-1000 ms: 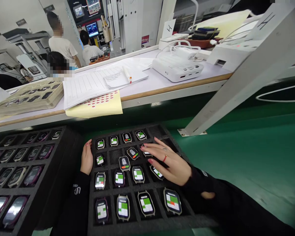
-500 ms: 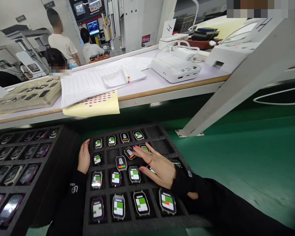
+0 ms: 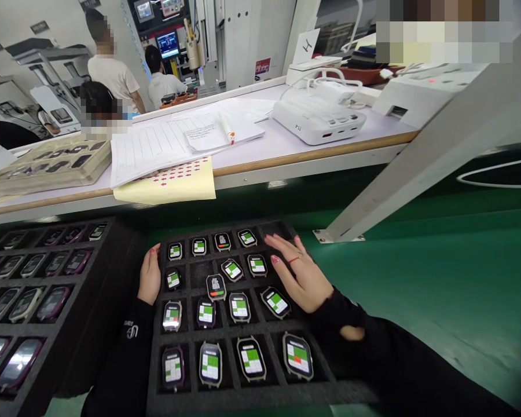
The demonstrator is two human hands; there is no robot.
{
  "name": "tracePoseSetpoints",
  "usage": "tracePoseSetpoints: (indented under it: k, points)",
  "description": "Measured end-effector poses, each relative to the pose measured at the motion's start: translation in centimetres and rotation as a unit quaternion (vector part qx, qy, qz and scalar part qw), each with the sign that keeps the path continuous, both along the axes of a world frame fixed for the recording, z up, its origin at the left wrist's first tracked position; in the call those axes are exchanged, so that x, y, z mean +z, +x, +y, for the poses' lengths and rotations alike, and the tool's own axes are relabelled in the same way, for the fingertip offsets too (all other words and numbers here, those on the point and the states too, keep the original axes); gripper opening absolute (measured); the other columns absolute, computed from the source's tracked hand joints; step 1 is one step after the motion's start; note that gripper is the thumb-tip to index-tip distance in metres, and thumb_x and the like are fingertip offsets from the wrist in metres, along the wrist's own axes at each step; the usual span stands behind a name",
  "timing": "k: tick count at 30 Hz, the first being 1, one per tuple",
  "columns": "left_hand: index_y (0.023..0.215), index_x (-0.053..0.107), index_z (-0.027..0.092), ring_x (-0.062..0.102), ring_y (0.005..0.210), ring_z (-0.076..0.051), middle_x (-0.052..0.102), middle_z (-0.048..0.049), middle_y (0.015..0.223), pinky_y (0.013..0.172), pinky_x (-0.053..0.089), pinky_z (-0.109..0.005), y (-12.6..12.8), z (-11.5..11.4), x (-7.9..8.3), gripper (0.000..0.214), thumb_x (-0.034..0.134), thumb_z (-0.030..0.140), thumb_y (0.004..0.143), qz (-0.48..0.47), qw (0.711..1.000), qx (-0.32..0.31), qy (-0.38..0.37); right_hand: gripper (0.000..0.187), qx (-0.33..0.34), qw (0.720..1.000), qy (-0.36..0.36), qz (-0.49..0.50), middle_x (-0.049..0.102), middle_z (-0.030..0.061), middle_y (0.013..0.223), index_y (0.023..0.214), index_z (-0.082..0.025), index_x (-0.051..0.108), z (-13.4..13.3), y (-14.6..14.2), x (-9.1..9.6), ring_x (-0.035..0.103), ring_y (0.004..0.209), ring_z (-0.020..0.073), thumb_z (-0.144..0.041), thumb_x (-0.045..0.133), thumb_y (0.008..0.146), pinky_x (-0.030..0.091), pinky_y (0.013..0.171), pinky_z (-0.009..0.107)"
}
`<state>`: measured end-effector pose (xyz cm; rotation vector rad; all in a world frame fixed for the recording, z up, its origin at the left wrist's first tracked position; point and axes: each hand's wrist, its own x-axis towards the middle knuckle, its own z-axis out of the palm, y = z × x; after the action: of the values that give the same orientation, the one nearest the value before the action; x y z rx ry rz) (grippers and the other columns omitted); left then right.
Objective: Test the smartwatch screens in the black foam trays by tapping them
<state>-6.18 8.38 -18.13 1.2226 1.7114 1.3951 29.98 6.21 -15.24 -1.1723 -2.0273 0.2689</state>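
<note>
A black foam tray [image 3: 186, 339] holds several smartwatch bodies without straps in its square pockets. Most screens show green and white blocks. One tilted smartwatch [image 3: 232, 270] in the second row has such a screen. Another smartwatch [image 3: 216, 286] lies across the divider below it, showing white text and an orange-green bar. My left hand [image 3: 150, 274] grips the tray's left side, fingers together along the edge. Over the right-hand pockets my right hand [image 3: 301, 272] is open, fingers stretched out, holding nothing. It partly hides the pockets beneath, next to another smartwatch [image 3: 275, 302].
A second foam tray [image 3: 76, 307] of watches stands at left. Beyond is a bench [image 3: 252, 168] with papers [image 3: 151, 142], a white multi-port charger [image 3: 316, 119] and a pale tray [image 3: 82, 168] of parts. A slanted metal leg [image 3: 386, 162] stands at right. Several people are behind.
My right hand has drawn back to the right, uncovering watches in the second and third rows. The tilted watch's screen has turned from white text to green and white blocks. My left hand stays put.
</note>
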Motion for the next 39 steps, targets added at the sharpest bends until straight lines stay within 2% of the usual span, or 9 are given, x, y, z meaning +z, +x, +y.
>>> tracePoseSetpoints:
  k: [4, 8, 19, 26, 31, 39]
  points:
    - [0.12, 0.061, 0.016, 0.058, 0.12, -0.025, 0.063, -0.0131, 0.126, 0.108, 0.042, -0.042, 0.1, -0.1, 0.2, 0.047, 0.035, 0.049, 0.098, 0.001, 1.0, -0.001, -0.001, 0.051, -0.068, 0.995, -0.064, -0.044, 0.058, 0.02, 0.132, 0.141, -0.008, 0.042, 1.0, 0.8, -1.4, 0.041, 0.134, 0.0379, -0.038, 0.028, 0.103, 0.027, 0.111, 0.067]
    - [0.12, 0.061, 0.017, 0.058, 0.12, -0.026, 0.063, -0.0125, 0.126, 0.107, 0.042, -0.042, 0.3, -0.3, 0.5, 0.046, 0.036, 0.049, 0.098, 0.002, 1.0, 0.0, -0.01, 0.057, -0.049, 0.99, -0.105, -0.075, 0.057, 0.0183, 0.134, 0.145, -0.007, 0.039, 1.4, 1.2, -1.9, 0.036, 0.138, 0.0366, -0.042, 0.027, 0.102, 0.03, 0.112, 0.062]
    - [0.119, 0.061, 0.016, 0.059, 0.118, -0.025, 0.064, -0.0131, 0.123, 0.105, 0.044, -0.042, 0.5, -0.3, 0.6, 0.046, 0.035, 0.047, 0.098, 0.001, 1.0, 0.001, -0.008, 0.049, -0.044, 0.994, -0.07, -0.069, 0.058, 0.0159, 0.133, 0.137, -0.012, 0.047, 1.5, 1.2, -2.0, 0.046, 0.13, 0.0336, -0.04, 0.031, 0.101, 0.033, 0.111, 0.061]
    - [0.119, 0.062, 0.017, 0.059, 0.118, -0.025, 0.064, -0.0121, 0.124, 0.105, 0.043, -0.041, 0.3, -0.3, 0.4, 0.045, 0.036, 0.048, 0.098, 0.003, 1.0, -0.002, -0.008, 0.047, -0.04, 0.994, -0.054, -0.081, 0.059, 0.0166, 0.13, 0.136, -0.012, 0.049, 1.5, 1.3, -1.9, 0.048, 0.128, 0.0345, -0.039, 0.032, 0.102, 0.035, 0.109, 0.062]
    - [0.119, 0.062, 0.017, 0.059, 0.118, -0.024, 0.065, -0.0115, 0.123, 0.105, 0.043, -0.04, 0.3, -0.3, 0.4, 0.045, 0.037, 0.048, 0.098, 0.005, 1.0, 0.0, -0.007, 0.045, -0.037, 0.994, -0.059, -0.084, 0.059, 0.0153, 0.131, 0.137, -0.015, 0.049, 1.5, 1.4, -1.9, 0.047, 0.129, 0.034, -0.038, 0.032, 0.102, 0.034, 0.11, 0.062]
    - [0.12, 0.061, 0.017, 0.059, 0.118, -0.026, 0.064, -0.0123, 0.124, 0.105, 0.044, -0.042, 0.3, -0.3, 0.5, 0.046, 0.036, 0.048, 0.098, 0.005, 1.0, -0.008, -0.012, 0.045, -0.033, 0.993, -0.067, -0.095, 0.059, 0.0155, 0.131, 0.134, -0.014, 0.05, 1.5, 1.4, -1.7, 0.047, 0.13, 0.0339, -0.039, 0.031, 0.103, 0.034, 0.11, 0.061]
